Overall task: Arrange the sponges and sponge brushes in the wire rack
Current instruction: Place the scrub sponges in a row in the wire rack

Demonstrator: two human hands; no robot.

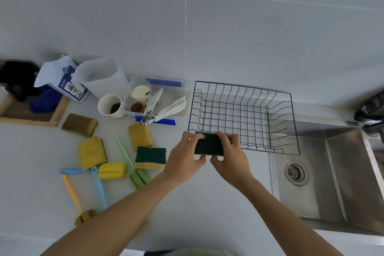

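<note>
Both hands hold one green-topped sponge point(208, 144) just in front of the near left corner of the black wire rack point(280, 97). My left hand point(184, 157) grips its left end, my right hand point(229, 151) its right end. The rack holds nothing. Left on the counter lie a green-and-yellow sponge point(150, 157), a yellow sponge point(139, 137), another yellow one point(91, 153), a small yellow one point(112, 170) and a brown one point(79, 124). Sponge brushes lie among them: a green one point(133, 167), a blue one point(97, 185) and an orange one point(73, 197).
A steel sink point(324, 176) with a drain lies right of the rack. Behind the sponges stand a clear box point(182, 93) with clips and small cups, a white cup point(111, 106), a clear jug point(101, 77), a tissue pack point(62, 81) and a wooden tray point(56, 118).
</note>
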